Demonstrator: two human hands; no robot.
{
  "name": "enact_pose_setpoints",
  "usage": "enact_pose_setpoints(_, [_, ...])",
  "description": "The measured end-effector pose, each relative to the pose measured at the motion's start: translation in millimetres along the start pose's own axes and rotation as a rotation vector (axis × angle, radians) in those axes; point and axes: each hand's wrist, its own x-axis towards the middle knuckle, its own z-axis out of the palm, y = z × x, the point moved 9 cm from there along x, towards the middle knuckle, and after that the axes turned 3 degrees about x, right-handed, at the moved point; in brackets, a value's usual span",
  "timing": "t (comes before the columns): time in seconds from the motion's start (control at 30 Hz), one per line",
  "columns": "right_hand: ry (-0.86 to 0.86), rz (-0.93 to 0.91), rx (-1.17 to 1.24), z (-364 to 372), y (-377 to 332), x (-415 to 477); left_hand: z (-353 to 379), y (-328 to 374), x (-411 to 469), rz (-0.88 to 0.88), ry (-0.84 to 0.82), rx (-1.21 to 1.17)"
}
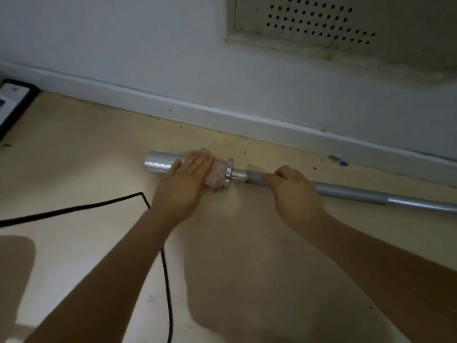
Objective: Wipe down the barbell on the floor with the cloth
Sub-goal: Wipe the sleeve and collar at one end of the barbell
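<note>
We take the long silver steel barbell (346,193) as our landmark: it lies flat on the pale beige floor (74,149), running roughly along the white skirting board (222,115) just behind it, with a narrow strip of floor between. We judge it heavy, rigid and smooth enough to roll, so one hand should pin it while the other rubs. Our right hand (294,191) sits on the grey shaft just right of the collar, fingers curled down around it. Our left hand (184,180) lies over the thick polished sleeve at the bar's left end, fingers fairly flat and together, pressing the soft, crumpled pale pink cloth (216,175) against the sleeve right beside the collar flange. The cloth should mould easily round the tube. On our side of the bar the floor is wide open, save a thin black cable (81,207) trailing near our left forearm; behind the bar, the skirting leaves little room for knuckles.
</note>
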Motion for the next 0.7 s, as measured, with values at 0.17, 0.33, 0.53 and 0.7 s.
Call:
enact_pose_setpoints(0.17, [-0.025,-0.009,-0.01,-0.8,-9.2,-14.6,-15.1,-123.2,-36.6,-0.541,-0.143,0.1])
enact_pose_setpoints(0.33, [-0.089,0.051,0.033,9.2,-9.6,-20.3,-24.9,-50.5,-42.3,-0.454,0.192,0.047])
enact_pose_setpoints(0.53, [-0.087,0.091,0.089,0.7,-13.5,-18.3,4.0,51.7,5.9,-0.274,0.152,-0.104])
enact_pose_setpoints(0.7, [-0.102,0.131,0.155,-8.9,-17.0,-9.8,-4.5,26.5,-9.4,-0.061,0.13,-0.119])
